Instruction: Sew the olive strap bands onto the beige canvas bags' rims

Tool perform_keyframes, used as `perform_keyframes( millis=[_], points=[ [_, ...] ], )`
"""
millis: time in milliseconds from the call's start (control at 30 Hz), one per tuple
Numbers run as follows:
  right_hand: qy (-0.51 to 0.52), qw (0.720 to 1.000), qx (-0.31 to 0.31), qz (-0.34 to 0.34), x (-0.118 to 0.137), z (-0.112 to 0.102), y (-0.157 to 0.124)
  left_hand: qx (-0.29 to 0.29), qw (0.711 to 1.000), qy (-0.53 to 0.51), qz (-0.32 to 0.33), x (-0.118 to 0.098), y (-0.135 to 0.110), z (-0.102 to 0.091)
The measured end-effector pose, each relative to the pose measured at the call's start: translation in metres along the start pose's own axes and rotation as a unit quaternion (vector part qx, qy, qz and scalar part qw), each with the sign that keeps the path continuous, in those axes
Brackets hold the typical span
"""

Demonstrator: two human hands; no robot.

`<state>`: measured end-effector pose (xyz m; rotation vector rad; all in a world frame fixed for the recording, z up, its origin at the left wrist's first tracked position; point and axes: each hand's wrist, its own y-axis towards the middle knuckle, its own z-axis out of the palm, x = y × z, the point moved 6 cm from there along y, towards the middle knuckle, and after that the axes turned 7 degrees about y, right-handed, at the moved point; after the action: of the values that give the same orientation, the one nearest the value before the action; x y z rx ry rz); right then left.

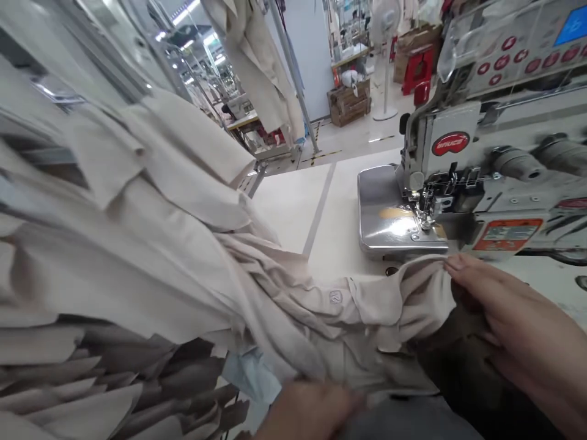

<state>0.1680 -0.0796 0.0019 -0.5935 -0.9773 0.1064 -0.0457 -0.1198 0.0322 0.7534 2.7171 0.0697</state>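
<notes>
A beige garment (376, 299) with a small square emblem stretches across the front of the sewing table. Its right end is pinched between the thumb and fingers of my right hand (509, 311), just below the metal plate of the overlock sewing machine (394, 214). My left hand (312, 406) is low in the middle, at the garment's lower edge. Motion smears its fingers, so their grip cannot be made out. Toward the left, the garment merges with other beige cloth.
Large beige fabric pieces (174, 263) hang and pile up at the left, with layered cloth (92, 391) below. The white tabletop (293, 195) lies left of the machine. Beyond stand a metal pole (293, 79), a wooden crate (351, 104), a white fan (386, 61) and a red stool (418, 70).
</notes>
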Motion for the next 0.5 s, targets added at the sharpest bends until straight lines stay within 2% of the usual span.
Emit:
perform_keyframes(
  millis=[67,100,167,200,300,367,433,500],
  points=[
    [0.002,0.999,0.043,-0.006,0.0,0.022,-0.012,-0.01,0.999,-0.036,-0.024,-0.017,0.029,0.02],
    [-0.004,0.998,0.067,-0.011,0.002,0.029,-0.018,-0.025,0.994,-0.071,-0.078,-0.016,0.042,0.026],
    [-0.045,0.992,0.118,0.0,0.006,0.032,-0.027,-0.034,0.993,-0.081,-0.074,-0.02,0.062,0.026],
    [-0.076,0.987,0.145,0.014,0.006,0.028,-0.029,-0.034,0.993,-0.093,-0.067,-0.019,0.066,0.02],
    [-0.184,0.956,0.225,0.028,0.005,0.009,-0.028,-0.025,0.99,-0.132,-0.048,-0.011,0.06,-0.016],
    [-0.211,0.945,0.249,0.012,0.002,-0.002,-0.021,0.001,0.988,-0.155,0.019,-0.012,0.056,-0.034],
    [-0.189,0.948,0.255,0.023,-0.006,-0.004,-0.013,-0.047,0.989,-0.124,0.058,-0.012,0.061,-0.042],
    [-0.152,0.953,0.259,0.039,-0.012,0.001,-0.008,-0.122,0.989,0.0,0.083,-0.014,0.072,-0.035]
  ],
)
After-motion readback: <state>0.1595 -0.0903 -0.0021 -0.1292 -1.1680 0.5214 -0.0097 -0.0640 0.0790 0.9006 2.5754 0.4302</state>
